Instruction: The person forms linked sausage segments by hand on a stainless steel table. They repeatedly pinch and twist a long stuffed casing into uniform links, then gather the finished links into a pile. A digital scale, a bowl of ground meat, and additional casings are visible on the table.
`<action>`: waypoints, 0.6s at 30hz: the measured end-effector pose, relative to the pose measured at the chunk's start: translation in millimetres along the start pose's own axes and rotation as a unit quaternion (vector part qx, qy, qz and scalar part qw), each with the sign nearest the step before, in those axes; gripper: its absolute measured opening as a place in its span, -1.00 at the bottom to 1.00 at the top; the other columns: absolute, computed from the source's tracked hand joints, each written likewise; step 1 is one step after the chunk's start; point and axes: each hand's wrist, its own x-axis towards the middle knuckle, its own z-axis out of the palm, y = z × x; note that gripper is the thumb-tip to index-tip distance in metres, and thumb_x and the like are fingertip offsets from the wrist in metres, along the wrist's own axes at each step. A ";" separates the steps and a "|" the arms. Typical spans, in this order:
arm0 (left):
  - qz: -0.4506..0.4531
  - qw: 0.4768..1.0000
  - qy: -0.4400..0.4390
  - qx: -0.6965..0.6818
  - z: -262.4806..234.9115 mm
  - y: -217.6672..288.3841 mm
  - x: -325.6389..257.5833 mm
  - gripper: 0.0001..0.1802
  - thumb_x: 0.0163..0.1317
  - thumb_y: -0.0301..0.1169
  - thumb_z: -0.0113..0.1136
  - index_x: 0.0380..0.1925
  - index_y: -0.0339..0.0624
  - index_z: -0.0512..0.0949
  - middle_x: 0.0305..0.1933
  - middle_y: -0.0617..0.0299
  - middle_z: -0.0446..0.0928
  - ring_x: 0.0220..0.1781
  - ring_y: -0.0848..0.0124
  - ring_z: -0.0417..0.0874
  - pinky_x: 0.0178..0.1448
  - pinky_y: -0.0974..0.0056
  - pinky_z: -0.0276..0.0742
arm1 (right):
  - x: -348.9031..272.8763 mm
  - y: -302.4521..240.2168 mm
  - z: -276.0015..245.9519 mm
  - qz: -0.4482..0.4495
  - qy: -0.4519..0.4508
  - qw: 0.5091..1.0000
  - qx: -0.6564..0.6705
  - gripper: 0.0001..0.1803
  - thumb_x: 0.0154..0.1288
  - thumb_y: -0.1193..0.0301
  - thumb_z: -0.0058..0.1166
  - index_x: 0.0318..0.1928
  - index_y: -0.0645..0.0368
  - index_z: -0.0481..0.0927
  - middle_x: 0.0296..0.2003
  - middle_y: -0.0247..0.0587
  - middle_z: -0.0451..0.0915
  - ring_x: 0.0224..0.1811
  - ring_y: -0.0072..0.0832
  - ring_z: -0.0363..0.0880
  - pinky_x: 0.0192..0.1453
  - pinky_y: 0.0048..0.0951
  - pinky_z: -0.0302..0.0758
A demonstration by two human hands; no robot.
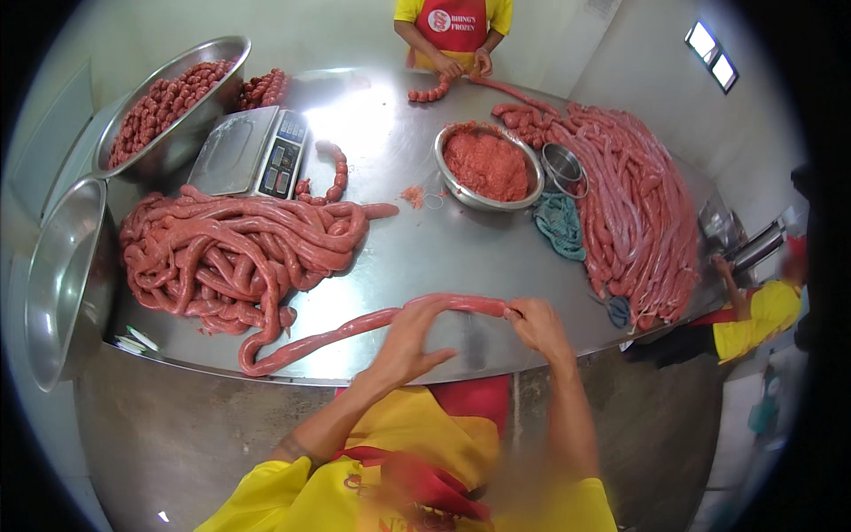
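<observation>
A long, unlinked sausage rope (350, 329) runs along the near edge of the metal table, from the left pile to my right hand. My right hand (538, 330) is closed on the rope's right end, fingers pinched together. Over the middle of the rope is my left hand (409, 344), its fingers stretched out and its thumb apart; whether it touches the casing I cannot tell. The large pile of sausage rope (239, 253) lies to the left, coiled and overlapping. A short string of linked sausages (338, 177) curves beside the scale.
A bowl of ground meat (486, 164) stands mid-table, near a teal cloth (559, 226) and a metal cup (562, 162). Filled casings (634, 208) heap at right. Left are a scale (238, 152) and basins (66, 279). One co-worker (454, 31) handles links opposite; another (764, 315) works at right.
</observation>
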 end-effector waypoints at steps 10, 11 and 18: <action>0.037 0.967 0.163 -0.192 0.4 84.1 95.6 -0.56 0.31 -0.61 0.11 0.21 -0.21 0.52 -0.17 -0.31 0.64 -0.06 -0.33 0.65 -0.09 -0.08 0.61 | 9.2 -195.2 -159.7 -0.234 -0.018 0.947 -0.218 -0.88 0.16 0.42 0.20 -0.43 0.19 0.71 -0.41 0.03 0.71 -0.30 0.06 0.72 -0.18 0.02 0.61; 0.012 0.966 0.174 -0.193 -4.9 86.6 93.9 -0.60 0.32 -0.60 0.11 0.17 -0.23 0.54 -0.16 -0.33 0.63 -0.06 -0.34 0.64 -0.09 -0.07 0.61 | 10.4 -201.8 -163.2 -0.230 -0.023 0.947 -0.222 -0.87 0.14 0.40 0.20 -0.42 0.19 0.74 -0.42 0.05 0.71 -0.30 0.08 0.73 -0.16 0.01 0.63; -0.066 0.975 0.040 -0.207 -30.9 65.6 62.8 -0.74 0.33 -0.48 0.24 0.02 -0.23 0.62 -0.29 -0.06 0.71 -0.29 0.07 0.75 -0.14 0.10 0.61 | 20.3 -204.5 -164.4 -0.199 -0.061 0.968 -0.143 -0.84 0.13 0.41 0.16 -0.42 0.20 0.76 -0.46 0.16 0.67 -0.32 0.13 0.71 -0.17 0.05 0.62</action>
